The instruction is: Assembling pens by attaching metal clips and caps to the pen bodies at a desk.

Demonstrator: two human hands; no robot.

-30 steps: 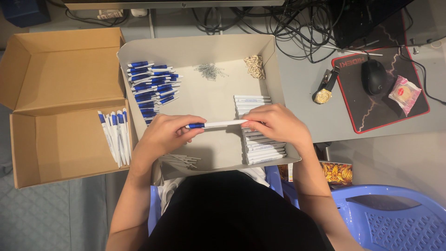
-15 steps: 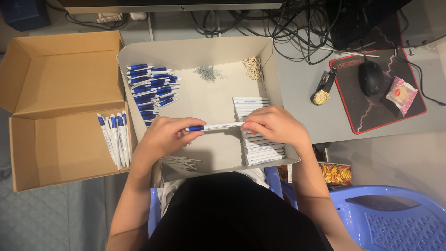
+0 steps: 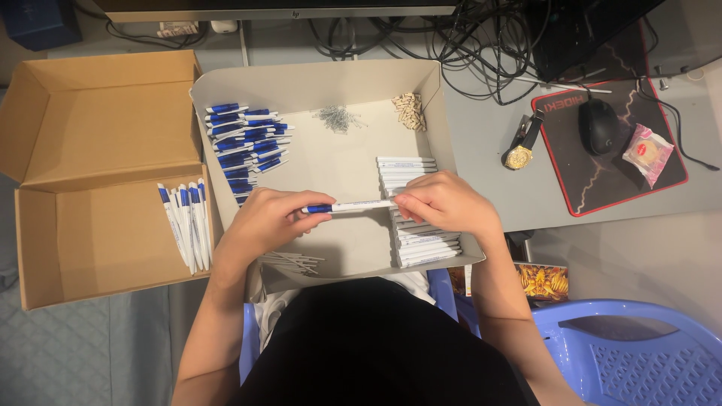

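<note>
Grey desk (image 3: 481,143) — boxes, cables, wristwatch (image 3: 519,156), mouse pad (image 3: 602,180).

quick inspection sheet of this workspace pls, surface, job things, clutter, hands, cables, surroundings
surface: grey desk, with a shallow white tray at the middle and an open cardboard box to its left.
job's things: white pen with a blue end, held level over the tray; blue pen parts, small springs, tan pieces, white barrels and thin refills in the tray; finished pens in the box.
clutter: wristwatch, wrapped snack, mouse on a mouse pad.
grippers: left hand grips the blue end, right hand the white end.
cables: black tangle behind the tray.
surroundings: blue plastic chair, monitor edge.
</note>
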